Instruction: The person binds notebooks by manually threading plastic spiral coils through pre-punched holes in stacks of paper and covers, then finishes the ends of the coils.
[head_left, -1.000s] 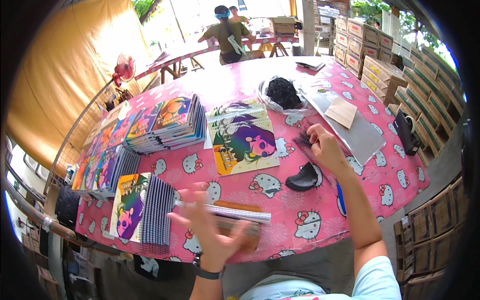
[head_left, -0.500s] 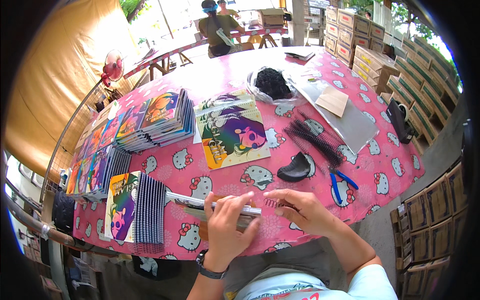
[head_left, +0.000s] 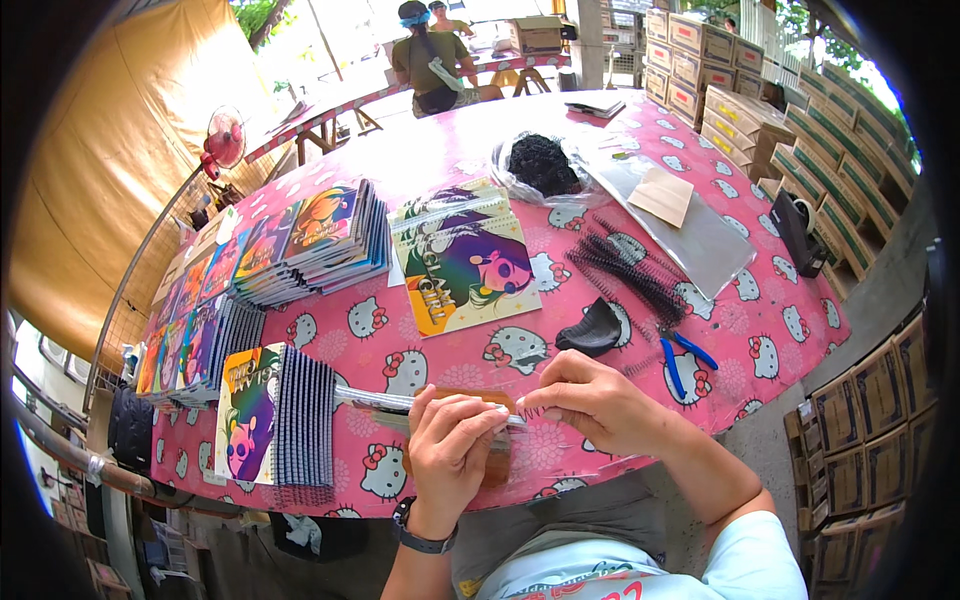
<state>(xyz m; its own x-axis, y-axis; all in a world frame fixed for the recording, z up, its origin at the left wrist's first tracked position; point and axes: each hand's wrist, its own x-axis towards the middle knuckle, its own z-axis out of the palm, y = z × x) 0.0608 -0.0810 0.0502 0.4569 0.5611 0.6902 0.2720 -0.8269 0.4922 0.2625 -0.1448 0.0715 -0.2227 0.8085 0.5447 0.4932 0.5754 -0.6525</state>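
Observation:
At the near edge of the table my left hand [head_left: 455, 445] is closed round a notebook [head_left: 372, 399], seen almost edge-on with its spine side up. A brown wooden block [head_left: 497, 466] shows beneath that hand. My right hand [head_left: 605, 402] pinches a thin dark spiral coil [head_left: 533, 410] between thumb and fingers, at the right end of the notebook's spine. How far the coil runs into the holes is hidden by my left fingers. Left of my hands stands a stack of coil-bound notebooks [head_left: 250, 415] with colourful covers.
Unbound notebooks [head_left: 465, 275] lie mid-table; further stacks [head_left: 310, 235] stand at left. To the right are loose black coils [head_left: 635, 275], a black curved piece [head_left: 590, 330], blue-handled pliers [head_left: 685, 362] and a clear plastic sheet [head_left: 700, 250]. A bag of black coils [head_left: 545, 165] sits behind.
My right hand has brought the coil left, up to the end of the notebook's spine. My left fingers have closed together over the notebook, which has tilted slightly.

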